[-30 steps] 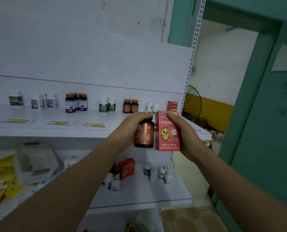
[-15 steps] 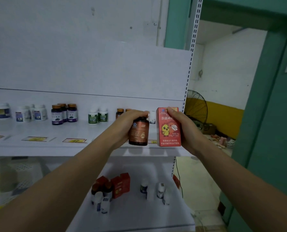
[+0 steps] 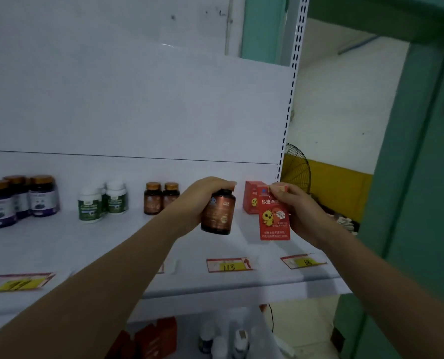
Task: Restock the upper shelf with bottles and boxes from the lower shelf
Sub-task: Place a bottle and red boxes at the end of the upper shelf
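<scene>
Just above the upper shelf point(image 3: 112, 244), the left hand point(image 3: 197, 200) grips a brown bottle point(image 3: 218, 212) upright, the right hand point(image 3: 301, 211) a red box point(image 3: 274, 218) upright.

held bottle point(image 3: 217, 211) left of held box point(image 3: 274, 218), above upper shelf point(image 3: 127, 244)

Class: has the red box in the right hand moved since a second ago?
Yes. The held red box has moved up and inward over the upper shelf, now close to the standing red box.
</scene>
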